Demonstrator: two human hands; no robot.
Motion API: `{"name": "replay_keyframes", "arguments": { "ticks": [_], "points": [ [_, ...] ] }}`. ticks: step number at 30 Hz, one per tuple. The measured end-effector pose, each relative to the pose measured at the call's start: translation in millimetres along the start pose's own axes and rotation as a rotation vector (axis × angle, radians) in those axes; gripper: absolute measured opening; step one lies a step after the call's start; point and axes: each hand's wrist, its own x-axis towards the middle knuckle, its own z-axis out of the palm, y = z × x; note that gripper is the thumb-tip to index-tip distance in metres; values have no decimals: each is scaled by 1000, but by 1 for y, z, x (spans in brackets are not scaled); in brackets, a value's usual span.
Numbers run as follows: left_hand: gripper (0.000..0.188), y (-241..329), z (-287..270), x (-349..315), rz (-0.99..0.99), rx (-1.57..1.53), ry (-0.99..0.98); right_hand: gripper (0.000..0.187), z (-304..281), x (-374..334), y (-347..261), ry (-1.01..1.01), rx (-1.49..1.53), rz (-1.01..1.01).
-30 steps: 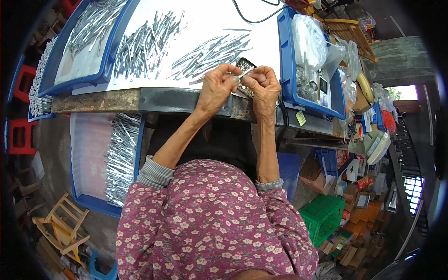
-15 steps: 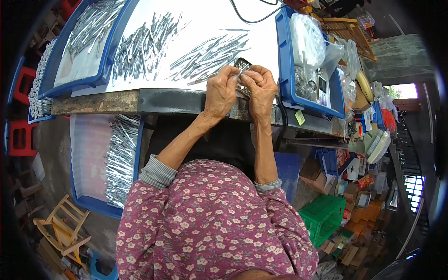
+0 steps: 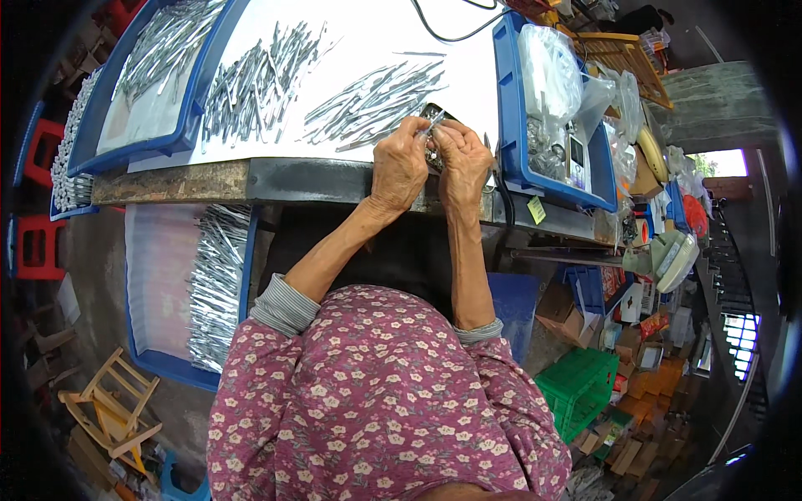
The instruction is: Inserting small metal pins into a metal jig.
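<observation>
My left hand (image 3: pixel 398 167) and my right hand (image 3: pixel 464 169) meet over the table's near edge, fingertips close together. Between them they pinch a small silvery metal piece (image 3: pixel 435 123); the fingers cover most of it, so its exact shape is hidden. Just under the hands sits a small dark tray (image 3: pixel 432 109) of small shiny parts, partly covered by my fingers. Left of my left hand, a pile of slim grey metal strips (image 3: pixel 368 100) lies on the white sheet. A second heap of similar strips (image 3: pixel 259 88) lies farther left.
A blue bin (image 3: pixel 185 125) with more strips stands at the left. Another blue bin (image 3: pixel 511 108) at the right holds plastic bags and small parts. Below the table's left side is a blue tray (image 3: pixel 159 359) of strips. A black cable (image 3: pixel 443 37) crosses the far side.
My right hand has turned slightly and shifted a little left, closer to my left hand. Both hands keep their pinch on the small metal piece.
</observation>
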Motion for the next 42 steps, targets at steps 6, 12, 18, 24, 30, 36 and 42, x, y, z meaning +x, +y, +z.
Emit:
{"name": "replay_keyframes", "arguments": {
  "ticks": [6,12,18,24,30,36,42],
  "points": [
    [10,14,-3,4,-58,-50,-24,22,0,1,3,11,3,-16],
    [13,5,0,4,-95,-70,-46,24,3,0,4,6,-20,-21],
    [11,9,3,4,-109,-175,-36,24,2,-4,4,84,-78,-78],
    [12,4,5,2,-261,-353,-111,23,5,-4,5,136,-118,-112],
    [11,-5,5,2,-292,-483,-70,16,5,-8,7,66,-181,-179],
    [12,-8,3,0,-290,-446,-109,17,-1,-9,8,60,-199,-129],
    [13,-7,-8,5,-364,-573,-109,16,6,-7,3,81,-214,-180]
  ]
}}
